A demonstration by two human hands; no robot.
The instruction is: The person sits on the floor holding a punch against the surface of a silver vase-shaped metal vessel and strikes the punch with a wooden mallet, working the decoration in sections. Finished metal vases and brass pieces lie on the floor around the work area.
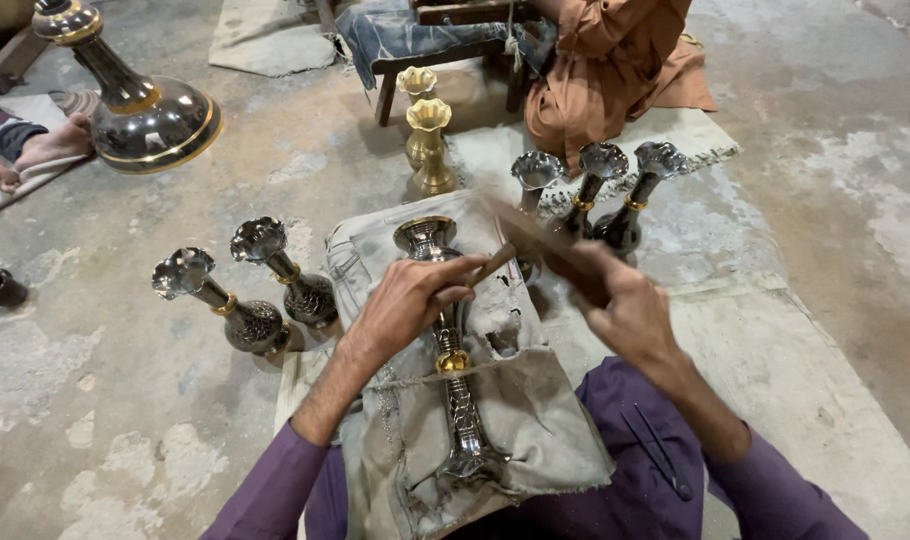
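A dark metal vase [457, 395] with a gold band lies on a grey cloth-covered cushion [535, 420] across my lap, its flared mouth pointing away from me. My left hand [407, 300] grips a small chisel-like tool [490, 265] with its tip against the vase's neck. My right hand [625, 305] holds a blurred wooden mallet [545, 240] raised above the tool.
Two dark engraved vases [265, 300] stand to the left, three more [600, 195] beyond the cushion, and two brass vases [427, 130] farther back. A large dark metal vessel [140, 105] lies top left beside a person's bare feet [45, 150]. A person in orange [605, 70] sits at the back.
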